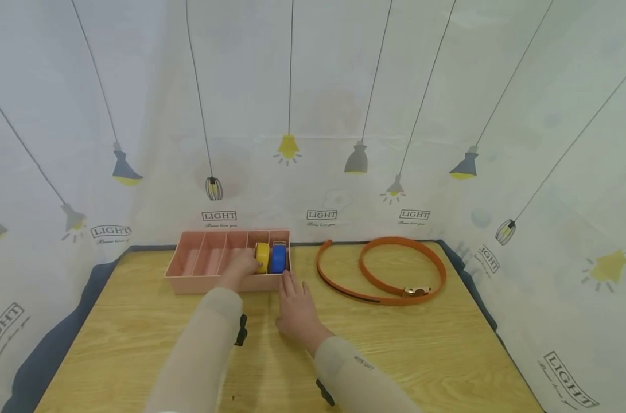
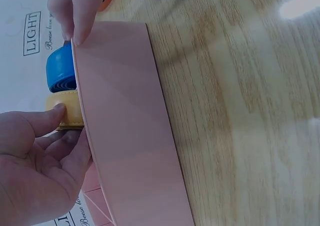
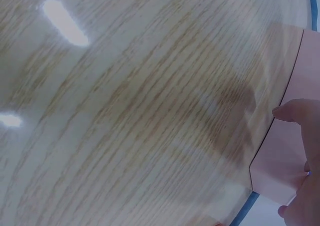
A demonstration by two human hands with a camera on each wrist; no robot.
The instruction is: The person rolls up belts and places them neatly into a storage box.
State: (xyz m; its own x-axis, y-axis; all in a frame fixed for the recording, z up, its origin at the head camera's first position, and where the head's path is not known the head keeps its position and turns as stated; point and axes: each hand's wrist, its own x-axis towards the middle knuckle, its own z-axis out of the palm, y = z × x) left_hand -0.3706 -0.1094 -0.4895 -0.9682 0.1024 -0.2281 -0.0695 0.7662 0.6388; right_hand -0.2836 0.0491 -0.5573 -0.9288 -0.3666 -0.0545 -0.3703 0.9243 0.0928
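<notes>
A pink divided box (image 1: 204, 284) stands at the table's back edge. Its two rightmost compartments hold a rolled yellow belt (image 1: 262, 258) and a rolled blue belt (image 1: 279, 258). My left hand (image 1: 242, 265) pinches the yellow roll; in the left wrist view the thumb of the left hand (image 2: 37, 161) lies on the yellow roll (image 2: 70, 105), beside the blue roll (image 2: 61, 68). My right hand (image 1: 298, 310) touches the box's front right corner with its fingertips, fingers mostly straight. The right wrist view shows the right hand (image 3: 305, 146) against the pink wall (image 3: 280, 156).
An orange belt (image 1: 436, 269) with a metal buckle (image 1: 417, 292) lies loosely looped on the table right of the box. A curtain printed with lamps (image 1: 323, 115) hangs behind and at both sides of the wooden table (image 1: 426, 350).
</notes>
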